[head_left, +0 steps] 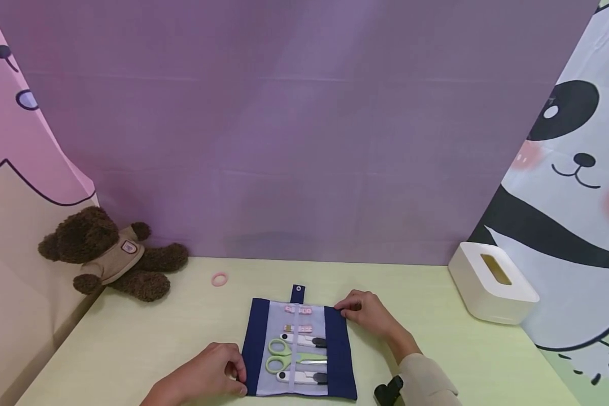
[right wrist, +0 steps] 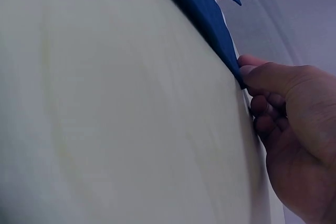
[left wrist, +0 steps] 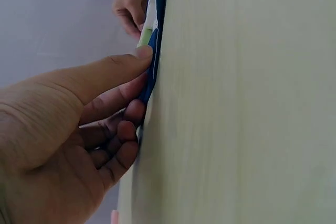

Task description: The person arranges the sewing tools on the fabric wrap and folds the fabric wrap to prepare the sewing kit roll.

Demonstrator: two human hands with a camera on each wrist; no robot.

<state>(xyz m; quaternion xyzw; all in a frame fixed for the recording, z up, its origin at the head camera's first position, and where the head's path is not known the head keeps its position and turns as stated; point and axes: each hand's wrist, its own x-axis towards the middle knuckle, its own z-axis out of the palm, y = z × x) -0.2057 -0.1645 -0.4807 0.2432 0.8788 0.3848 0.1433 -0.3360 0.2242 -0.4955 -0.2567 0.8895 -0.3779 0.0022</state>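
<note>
A navy fabric tool pouch [head_left: 340, 361] lies unfolded on the table, its pale lining showing. Under a light elastic strip sit green-handled scissors [head_left: 279, 356], two white tools with dark ends [head_left: 304, 378] and two small pink items [head_left: 298, 329] whose kind I cannot tell. A snap tab [head_left: 298, 294] sticks out at the pouch's far edge. My left hand [head_left: 210, 369] pinches the pouch's left edge between thumb and fingers, seen closely in the left wrist view. At the far right corner, my right hand [right wrist: 299, 114] pinches the navy fabric between thumb and forefinger.
A brown teddy bear [head_left: 117, 254] leans at the table's back left, with a pink ring [head_left: 219, 279] to its right. A white tissue box [head_left: 492, 282] stands at the back right. Purple cloth [head_left: 304, 141] hangs behind the table.
</note>
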